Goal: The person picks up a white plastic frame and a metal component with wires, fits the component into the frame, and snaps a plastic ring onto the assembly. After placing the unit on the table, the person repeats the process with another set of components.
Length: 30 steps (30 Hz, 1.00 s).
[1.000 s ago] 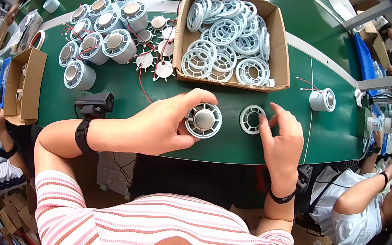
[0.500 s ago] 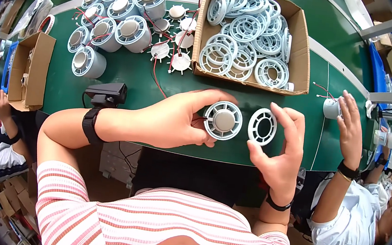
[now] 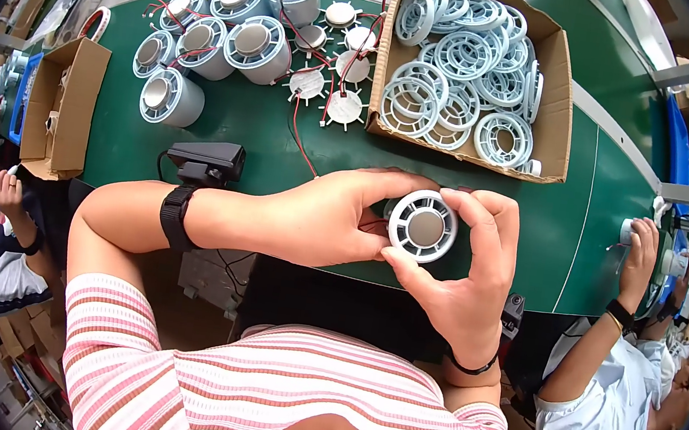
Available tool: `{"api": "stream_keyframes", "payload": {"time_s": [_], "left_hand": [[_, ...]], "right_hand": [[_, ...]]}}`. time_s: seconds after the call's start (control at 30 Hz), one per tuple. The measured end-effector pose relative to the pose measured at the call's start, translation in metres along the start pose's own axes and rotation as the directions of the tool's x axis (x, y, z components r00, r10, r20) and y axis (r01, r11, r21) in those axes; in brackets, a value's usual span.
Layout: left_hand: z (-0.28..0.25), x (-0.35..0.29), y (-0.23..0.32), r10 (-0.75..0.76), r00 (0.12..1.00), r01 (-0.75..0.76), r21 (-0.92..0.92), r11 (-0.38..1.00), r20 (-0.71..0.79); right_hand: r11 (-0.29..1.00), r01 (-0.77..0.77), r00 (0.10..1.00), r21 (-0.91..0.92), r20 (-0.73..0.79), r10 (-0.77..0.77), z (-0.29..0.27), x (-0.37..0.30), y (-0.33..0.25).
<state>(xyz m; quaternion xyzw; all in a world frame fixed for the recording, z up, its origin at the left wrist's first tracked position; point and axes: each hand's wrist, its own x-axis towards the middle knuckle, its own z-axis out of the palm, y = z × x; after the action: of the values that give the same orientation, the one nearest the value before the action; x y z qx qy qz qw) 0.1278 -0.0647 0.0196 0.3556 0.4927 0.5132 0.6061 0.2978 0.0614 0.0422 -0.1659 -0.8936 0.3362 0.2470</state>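
My left hand [image 3: 340,214] is closed around a light-blue cylindrical housing, whose body is mostly hidden by my fingers. In the middle of its face shows a silver-grey disc [image 3: 425,227], and a dark red wire [image 3: 373,225] comes out beside my left fingers. A white slotted ring [image 3: 420,254] lies over that face, around the disc. Thumb and index finger of my right hand [image 3: 471,269] pinch the ring at its rim. Whether the ring is fully seated cannot be seen.
Beyond my hands, a cardboard box [image 3: 560,104] holds many pale slotted rings [image 3: 465,55]. To its left lie white spoked discs [image 3: 345,109] with red wires, then several light-blue housings [image 3: 258,48]. A black device [image 3: 205,159] stands near my left forearm. A co-worker's hand [image 3: 638,260] is at right.
My right hand has moved left, bringing the ring from beside the housing onto its face. The housing has shifted slightly right. The co-worker's hand at right has lowered onto a white part.
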Motion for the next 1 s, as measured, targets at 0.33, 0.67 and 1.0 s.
{"api": "stream_keyframes", "payload": {"time_s": [0.33, 0.67, 1.0], "left_hand": [[-0.005, -0.001, 0.015, -0.127, 0.986, 0.138, -0.108, 0.985, 0.108], [-0.014, 0.003, 0.031, -0.265, 0.941, 0.319, -0.295, 0.901, 0.211], [-0.017, 0.006, 0.029, -0.279, 0.938, 0.333, -0.311, 0.890, 0.206]], "right_hand": [[0.994, 0.027, 0.992, 0.109, 0.120, -0.040, -0.013, 0.011, 0.007], [0.999, 0.025, 0.991, 0.024, 0.129, -0.028, -0.014, 0.005, 0.008], [0.999, 0.035, 0.988, -0.003, 0.149, -0.034, -0.015, 0.006, 0.006]]}}
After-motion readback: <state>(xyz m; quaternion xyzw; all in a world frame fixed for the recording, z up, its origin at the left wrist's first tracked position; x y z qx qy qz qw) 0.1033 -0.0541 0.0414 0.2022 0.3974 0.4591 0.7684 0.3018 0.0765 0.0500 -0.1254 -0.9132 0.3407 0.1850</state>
